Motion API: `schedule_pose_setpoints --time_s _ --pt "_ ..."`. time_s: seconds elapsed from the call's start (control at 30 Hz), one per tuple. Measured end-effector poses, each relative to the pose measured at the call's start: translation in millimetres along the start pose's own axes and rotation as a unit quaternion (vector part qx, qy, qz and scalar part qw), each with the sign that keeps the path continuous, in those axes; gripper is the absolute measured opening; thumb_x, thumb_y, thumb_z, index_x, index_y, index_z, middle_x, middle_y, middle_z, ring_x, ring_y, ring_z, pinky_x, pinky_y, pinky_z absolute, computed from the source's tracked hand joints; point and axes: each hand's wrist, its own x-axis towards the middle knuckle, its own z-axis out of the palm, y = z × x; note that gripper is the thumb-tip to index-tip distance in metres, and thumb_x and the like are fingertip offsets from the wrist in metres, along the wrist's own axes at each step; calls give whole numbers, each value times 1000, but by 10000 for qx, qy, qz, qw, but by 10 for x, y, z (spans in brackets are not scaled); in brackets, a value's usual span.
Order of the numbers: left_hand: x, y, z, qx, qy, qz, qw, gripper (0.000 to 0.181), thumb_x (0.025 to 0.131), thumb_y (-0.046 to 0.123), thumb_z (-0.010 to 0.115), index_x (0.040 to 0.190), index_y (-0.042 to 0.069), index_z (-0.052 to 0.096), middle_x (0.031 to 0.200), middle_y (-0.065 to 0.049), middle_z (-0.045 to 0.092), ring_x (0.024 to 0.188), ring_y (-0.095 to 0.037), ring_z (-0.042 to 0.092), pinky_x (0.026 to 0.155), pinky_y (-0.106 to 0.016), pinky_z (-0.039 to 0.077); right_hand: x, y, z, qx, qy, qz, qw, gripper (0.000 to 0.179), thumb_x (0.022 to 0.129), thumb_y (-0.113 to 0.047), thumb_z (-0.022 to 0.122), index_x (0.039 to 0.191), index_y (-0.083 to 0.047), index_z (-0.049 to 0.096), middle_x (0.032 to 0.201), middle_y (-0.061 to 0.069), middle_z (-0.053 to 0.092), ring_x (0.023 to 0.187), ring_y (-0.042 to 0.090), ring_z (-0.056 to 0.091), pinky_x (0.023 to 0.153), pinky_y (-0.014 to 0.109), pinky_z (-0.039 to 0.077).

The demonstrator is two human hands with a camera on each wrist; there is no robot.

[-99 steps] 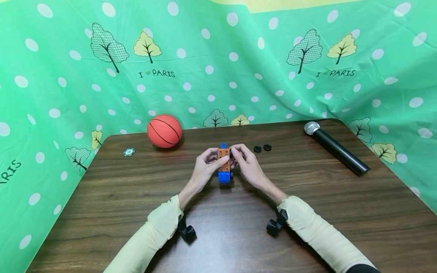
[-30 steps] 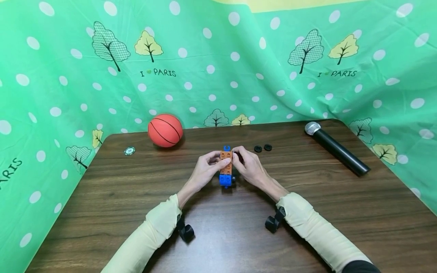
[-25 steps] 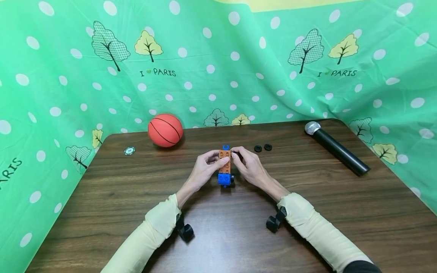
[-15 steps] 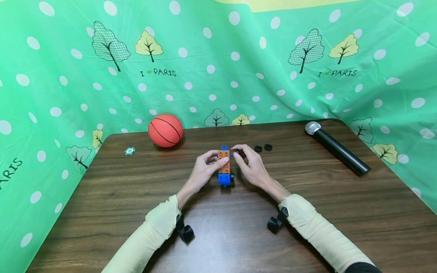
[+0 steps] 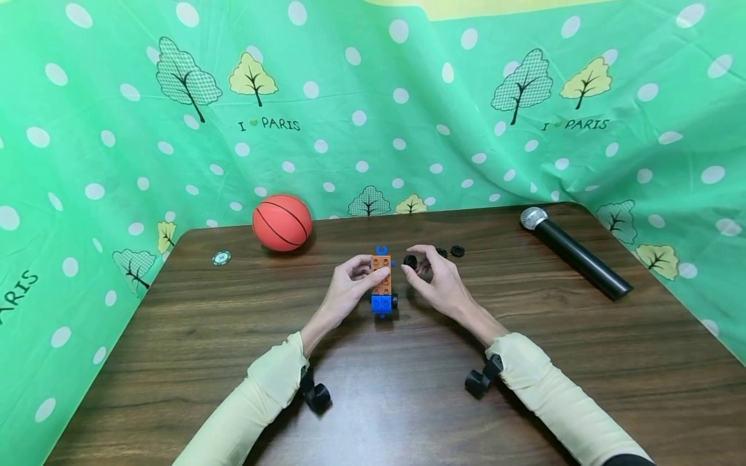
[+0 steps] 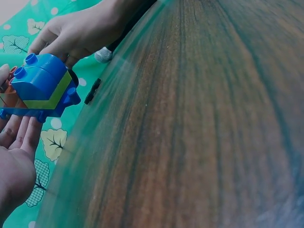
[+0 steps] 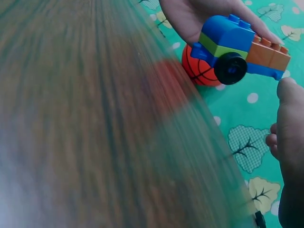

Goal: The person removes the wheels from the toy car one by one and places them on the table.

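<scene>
The head view looks forward and down from above, taking in most of the tabletop (image 5: 384, 401) and the green dotted cloth (image 5: 350, 84) behind. Both wrist views sit low, close and tilted: the left faces past the toy-brick vehicle (image 6: 45, 83) toward the microphone (image 6: 103, 55), the right toward the basketball (image 7: 197, 73). All three share the vehicle.
</scene>
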Motion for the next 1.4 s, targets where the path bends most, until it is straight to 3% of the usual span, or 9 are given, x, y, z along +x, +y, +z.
schedule_pose_setpoints --time_s 0.3,0.5,0.8,1.4 --pt "4 -6 5 -79 -21 43 10000 36 96 20 71 124 -1 67 98 -7 71 89 -16 71 82 -28 56 -42 73 -115 -396 76 -218 9989 28 88 -3 80 112 -2 65 83 5 58 73 14 56 63 30 49" --pt "6 -7 11 -101 -19 31 9999 35 96 17 72 124 -3 66 98 -8 71 90 -15 70 83 -29 55 -82 157 -201 -662 162 -289 9973 27 88 -3 81 111 -1 67 85 7 58 75 16 56 67 22 45" --pt "0 0 7 -168 -29 4 9999 34 96 18 72 123 -1 67 97 -6 72 90 -15 71 84 -29 56 -124 286 -350 -991 203 42 9949 27 88 -4 81 111 0 67 87 7 59 77 17 56 65 30 46" --pt "15 1 -6 -172 7 5 9999 35 95 20 72 123 -1 67 95 -5 71 87 -14 70 83 -28 56 -164 541 -566 -1329 452 474 9890 23 89 -3 79 108 1 68 83 10 58 73 19 55 67 22 40"
